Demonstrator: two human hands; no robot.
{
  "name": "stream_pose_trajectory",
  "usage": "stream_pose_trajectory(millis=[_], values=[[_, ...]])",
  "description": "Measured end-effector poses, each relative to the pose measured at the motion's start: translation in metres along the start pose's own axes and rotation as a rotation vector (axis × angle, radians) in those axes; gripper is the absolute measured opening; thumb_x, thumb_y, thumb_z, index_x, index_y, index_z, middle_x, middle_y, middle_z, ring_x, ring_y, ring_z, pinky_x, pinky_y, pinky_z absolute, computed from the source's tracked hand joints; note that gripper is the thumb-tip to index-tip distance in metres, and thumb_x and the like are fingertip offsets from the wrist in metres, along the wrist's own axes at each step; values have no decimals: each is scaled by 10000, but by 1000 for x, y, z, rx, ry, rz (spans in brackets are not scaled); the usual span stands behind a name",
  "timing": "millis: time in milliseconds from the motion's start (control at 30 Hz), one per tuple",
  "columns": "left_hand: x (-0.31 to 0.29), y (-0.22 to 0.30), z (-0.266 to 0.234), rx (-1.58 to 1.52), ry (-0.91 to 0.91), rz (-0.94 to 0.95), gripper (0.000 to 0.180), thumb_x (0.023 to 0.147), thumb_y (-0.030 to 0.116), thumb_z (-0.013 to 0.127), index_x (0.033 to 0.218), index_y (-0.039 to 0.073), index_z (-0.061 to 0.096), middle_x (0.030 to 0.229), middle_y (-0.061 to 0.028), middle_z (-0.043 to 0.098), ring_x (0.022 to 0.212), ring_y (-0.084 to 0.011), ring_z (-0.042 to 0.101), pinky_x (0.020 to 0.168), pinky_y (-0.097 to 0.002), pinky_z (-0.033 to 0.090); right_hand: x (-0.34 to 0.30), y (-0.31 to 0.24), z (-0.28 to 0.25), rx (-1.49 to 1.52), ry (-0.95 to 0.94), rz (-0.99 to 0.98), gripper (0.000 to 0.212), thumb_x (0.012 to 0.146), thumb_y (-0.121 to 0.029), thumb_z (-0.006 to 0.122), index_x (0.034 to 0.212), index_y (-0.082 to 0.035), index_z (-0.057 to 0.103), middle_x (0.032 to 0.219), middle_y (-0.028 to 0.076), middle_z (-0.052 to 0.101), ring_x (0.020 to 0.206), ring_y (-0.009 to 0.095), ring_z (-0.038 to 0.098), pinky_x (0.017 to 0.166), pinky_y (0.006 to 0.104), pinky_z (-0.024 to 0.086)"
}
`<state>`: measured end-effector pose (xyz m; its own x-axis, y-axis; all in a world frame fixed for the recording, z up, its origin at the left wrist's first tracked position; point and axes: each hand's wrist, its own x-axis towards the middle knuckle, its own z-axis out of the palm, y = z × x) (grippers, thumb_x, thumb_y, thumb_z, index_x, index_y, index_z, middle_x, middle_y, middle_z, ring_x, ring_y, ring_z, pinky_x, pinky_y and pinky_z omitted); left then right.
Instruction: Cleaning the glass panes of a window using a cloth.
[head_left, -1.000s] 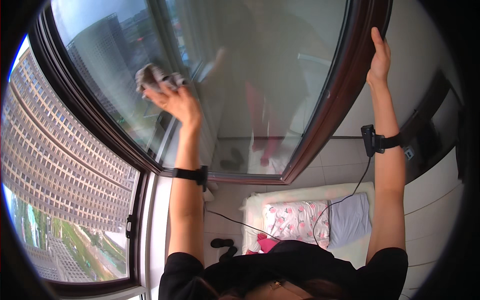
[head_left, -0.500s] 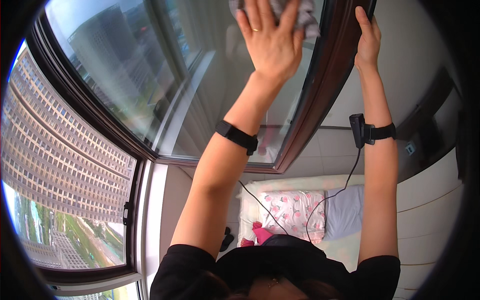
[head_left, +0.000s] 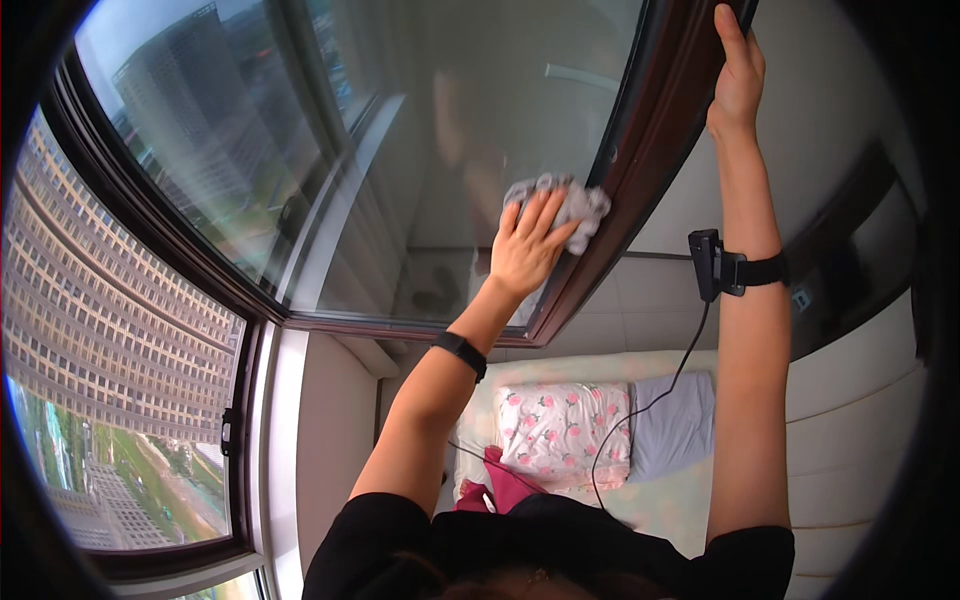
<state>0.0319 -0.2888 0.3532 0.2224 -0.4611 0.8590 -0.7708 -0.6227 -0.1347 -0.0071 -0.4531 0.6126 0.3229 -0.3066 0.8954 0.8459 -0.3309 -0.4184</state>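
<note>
My left hand [head_left: 525, 250] presses a crumpled grey cloth [head_left: 590, 208] against the window pane [head_left: 420, 150], near its lower right corner. The fingers lie spread over the cloth, which bunches out beyond their tips. My right hand [head_left: 738, 95] grips the outer edge of the brown window frame [head_left: 640, 195] higher up. Its thumb points upward along the edge, and its other fingers are mostly hidden. The sash stands swung inward into the room.
Below me is a bed [head_left: 680, 490] with a strawberry-patterned pillow [head_left: 565, 430] and a grey-blue pillow [head_left: 672, 425]. A black cable [head_left: 668, 390] hangs from the device on my right wrist. At left, a window opening [head_left: 130, 400] looks onto tall buildings far below.
My left hand has slid the cloth down the pane, from the top of the view to near the lower right corner. My right hand keeps its place on the frame.
</note>
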Motion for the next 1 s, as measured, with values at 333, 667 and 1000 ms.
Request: stream_pose_trajectory(millis=[333, 667, 1000], values=[[-1, -72, -49, 9, -131, 267, 387, 680, 382, 609, 1061, 398, 545, 1256, 1, 458, 1158, -200, 414, 936, -387, 306, -3, -6, 10, 66, 29, 50, 464, 858, -345, 552, 1131, 26, 497, 1023, 62, 566, 927, 144, 526, 825, 260, 402], [221, -89, -153, 149, 466, -75, 653, 702, 420, 586, 1244, 92, 429, 1368, -295, 196, 1292, -434, 129, 1047, -517, 86, 5, 3, 0, -11, 42, 28, 471, 847, -353, 567, 1127, 21, 506, 1040, 47, 555, 954, 130, 503, 848, 253, 378], [160, -83, -110, 209, 541, -119, 629, 743, 432, 553, 1255, 86, 431, 1355, -287, 232, 1280, -435, 161, 1044, -523, 99, -7, 0, 11, 173, -31, 39, 344, 866, -307, 551, 1031, -6, 552, 885, 39, 604, 755, 112, 574, 686, 237, 462]])
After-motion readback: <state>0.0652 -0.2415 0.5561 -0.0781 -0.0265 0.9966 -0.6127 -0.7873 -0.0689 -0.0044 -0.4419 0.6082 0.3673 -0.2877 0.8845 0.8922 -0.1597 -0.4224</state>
